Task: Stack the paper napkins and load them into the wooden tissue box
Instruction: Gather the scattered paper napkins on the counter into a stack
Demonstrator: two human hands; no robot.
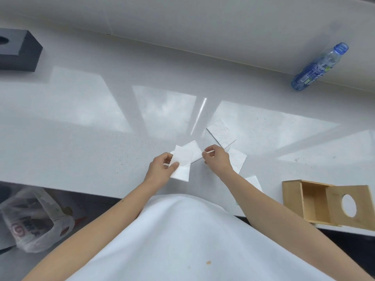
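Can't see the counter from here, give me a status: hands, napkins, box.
Left hand holds napkin; right hand pinching another's edge. More napkins loose on counter. Wooden tissue box open, empty, right. Nothing blocking.

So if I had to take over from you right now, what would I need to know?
Left hand pinches two overlapping napkins at the near edge of the counter.
Right hand hovers beside them, fingers curled; whether it grips anything is unclear.
More napkins lie loose: one farther back, one under the right hand, one by the right forearm.
Wooden box lies on its side to the right, open, nothing visible inside.
Done: stacking begun. Left: gather the rest, load the box.
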